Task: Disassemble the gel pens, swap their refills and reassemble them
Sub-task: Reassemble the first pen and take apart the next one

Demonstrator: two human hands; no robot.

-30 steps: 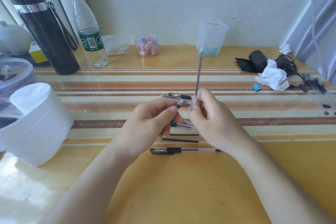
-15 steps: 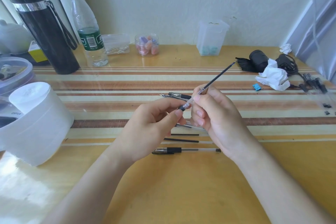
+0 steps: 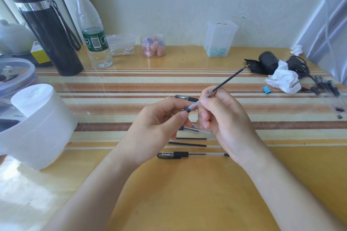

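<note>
My right hand point(image 3: 223, 118) pinches a thin black refill point(image 3: 228, 80) that slants up and to the right, its tip near the black pouch. My left hand point(image 3: 157, 127) grips the black lower end point(image 3: 186, 109) of the same piece, where a short clear section meets it. Below my hands, two bare black refills point(image 3: 187, 141) lie side by side on the desk. Nearer to me rests a whole gel pen point(image 3: 191, 155) with its cap on. Another capped pen part point(image 3: 185, 98) lies just behind my hands. A clear barrel point(image 3: 189, 129) shows partly between my hands.
A white roll point(image 3: 35, 127) stands at the left, with a black flask point(image 3: 47, 28) and a water bottle point(image 3: 93, 30) behind it. Small clear containers point(image 3: 220, 38) line the wall. Crumpled tissue point(image 3: 283, 78), a blue clip point(image 3: 267, 89) and more pen parts point(image 3: 326, 84) lie at the right.
The refill swung from upright to slanting toward the upper right, then held that slant. My hands stayed together above the desk.
</note>
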